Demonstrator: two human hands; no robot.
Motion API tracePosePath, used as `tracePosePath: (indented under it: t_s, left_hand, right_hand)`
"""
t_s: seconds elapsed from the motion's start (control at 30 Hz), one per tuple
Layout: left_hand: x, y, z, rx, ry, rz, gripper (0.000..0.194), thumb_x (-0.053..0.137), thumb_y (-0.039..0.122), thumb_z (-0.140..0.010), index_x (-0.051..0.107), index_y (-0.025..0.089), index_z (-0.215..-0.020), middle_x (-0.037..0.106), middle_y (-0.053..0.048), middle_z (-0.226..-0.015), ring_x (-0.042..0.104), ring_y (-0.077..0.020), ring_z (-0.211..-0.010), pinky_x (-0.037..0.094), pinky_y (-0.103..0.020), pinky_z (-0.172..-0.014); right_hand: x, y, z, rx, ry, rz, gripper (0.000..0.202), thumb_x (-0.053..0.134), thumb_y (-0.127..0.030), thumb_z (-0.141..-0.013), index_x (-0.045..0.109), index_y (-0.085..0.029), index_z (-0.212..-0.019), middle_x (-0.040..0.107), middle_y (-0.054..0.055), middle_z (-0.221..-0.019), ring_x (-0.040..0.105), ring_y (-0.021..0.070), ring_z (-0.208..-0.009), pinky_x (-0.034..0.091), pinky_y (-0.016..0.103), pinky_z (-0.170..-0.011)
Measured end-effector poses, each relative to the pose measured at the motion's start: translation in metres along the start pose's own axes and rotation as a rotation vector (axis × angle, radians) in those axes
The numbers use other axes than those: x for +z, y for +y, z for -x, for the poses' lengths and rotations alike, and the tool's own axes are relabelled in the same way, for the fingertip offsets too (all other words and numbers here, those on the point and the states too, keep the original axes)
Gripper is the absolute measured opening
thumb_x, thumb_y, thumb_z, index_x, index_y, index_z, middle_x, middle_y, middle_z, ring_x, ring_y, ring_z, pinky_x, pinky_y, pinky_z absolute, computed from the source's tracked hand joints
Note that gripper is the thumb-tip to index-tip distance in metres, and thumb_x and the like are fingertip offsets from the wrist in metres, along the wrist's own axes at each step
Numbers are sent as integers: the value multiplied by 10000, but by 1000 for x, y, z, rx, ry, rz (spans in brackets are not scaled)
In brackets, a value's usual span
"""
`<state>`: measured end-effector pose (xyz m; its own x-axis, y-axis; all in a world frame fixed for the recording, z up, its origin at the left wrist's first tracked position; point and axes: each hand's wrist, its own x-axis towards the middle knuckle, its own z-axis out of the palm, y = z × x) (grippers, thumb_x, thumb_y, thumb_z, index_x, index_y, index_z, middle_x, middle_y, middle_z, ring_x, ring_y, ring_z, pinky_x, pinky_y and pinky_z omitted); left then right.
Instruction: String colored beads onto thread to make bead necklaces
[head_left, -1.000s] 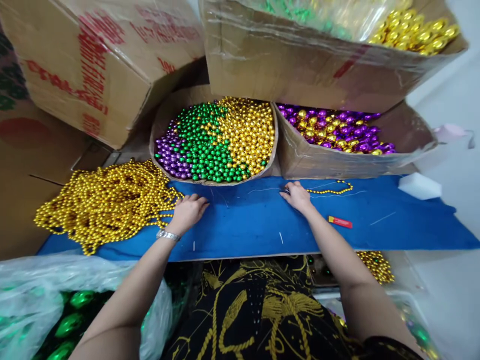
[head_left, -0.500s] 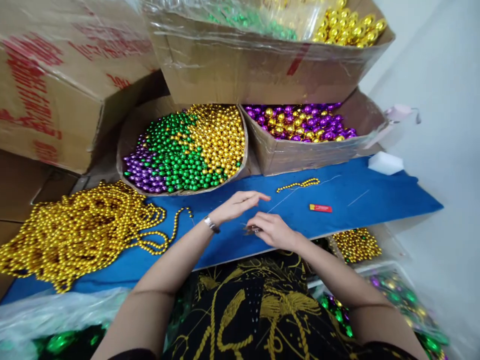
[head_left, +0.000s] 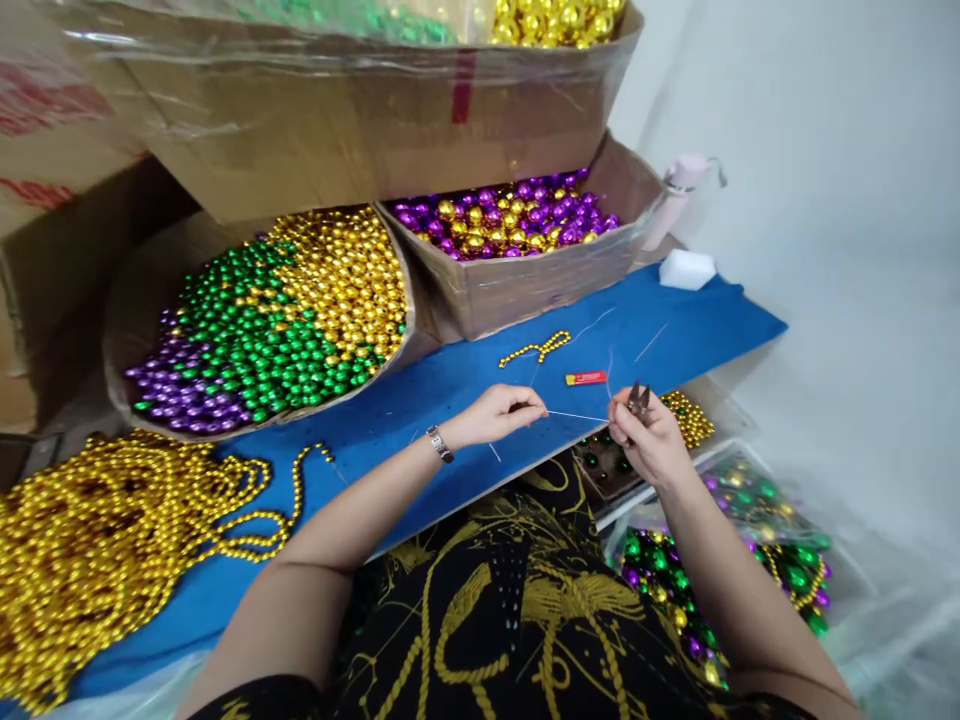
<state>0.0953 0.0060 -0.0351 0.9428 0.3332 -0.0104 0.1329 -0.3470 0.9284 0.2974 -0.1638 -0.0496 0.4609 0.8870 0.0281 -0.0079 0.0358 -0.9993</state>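
A thin white string [head_left: 576,415] runs taut between my two hands over the front edge of the blue table. My left hand [head_left: 501,414], with a metal watch at the wrist, pinches its left end. The fingertips of my right hand [head_left: 649,440] grip the other end. Also held in my right hand is a pair of small metal snips [head_left: 638,396], its two points upward; the rest is hidden by the fingers. Beyond the hands lie a short gold bead strand [head_left: 535,348] and a small red-and-yellow flat object [head_left: 586,378].
A heap of gold bead strands [head_left: 112,550] covers the left of the blue table [head_left: 450,385]. Behind it stand cardboard boxes of green, gold and purple beads [head_left: 270,320] and purple and gold beads [head_left: 510,220]. A white block [head_left: 687,269] lies far right. More bead boxes stand below the table.
My hands have moved apart, the right one to the right and raised, with the string now stretched between them. The view has turned rightward.
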Motion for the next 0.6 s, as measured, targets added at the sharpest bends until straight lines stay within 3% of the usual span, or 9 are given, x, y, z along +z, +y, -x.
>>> tracePosePath:
  t_s: [0.1, 0.2, 0.4, 0.6]
  left_hand:
    - [10, 1, -7, 23, 21, -188, 275, 503, 351, -932, 676, 141, -889, 644, -8, -713, 522, -100, -614, 376, -214, -600]
    - [17, 2, -11, 40, 8, -302, 252, 483, 309, -932, 677, 156, -883, 638, 8, -687, 498, -93, -567, 344, -218, -584]
    - [25, 6, -14, 52, 0, -362, 262, 468, 319, -950, 673, 168, -889, 651, 4, -704, 529, -104, -592, 349, -223, -598]
    - [28, 11, -16, 49, -5, -412, 259, 477, 325, -959, 674, 170, -894, 649, 9, -694, 525, -103, -580, 348, -225, -603]
  right_hand:
    - [-26, 11, 13, -13, 64, 487, 426, 625, -545, -848, 606, -204, -1102, 659, 65, -969, 623, 162, -794, 525, 309, -723]
    - [-37, 9, 25, -98, 86, 830, 465, 509, -526, -917, 595, -183, -1219, 648, 129, -1145, 626, 234, -1042, 505, 398, -937]
    - [-15, -1, 30, -182, -209, 937, 392, 400, -451, -994, 625, -209, -1206, 684, 86, -1131, 654, 198, -1041, 519, 349, -943]
    - [-10, 6, 24, -203, -274, 1042, 387, 411, -439, -1001, 646, -215, -1211, 701, 69, -1115, 667, 184, -1032, 523, 324, -939]
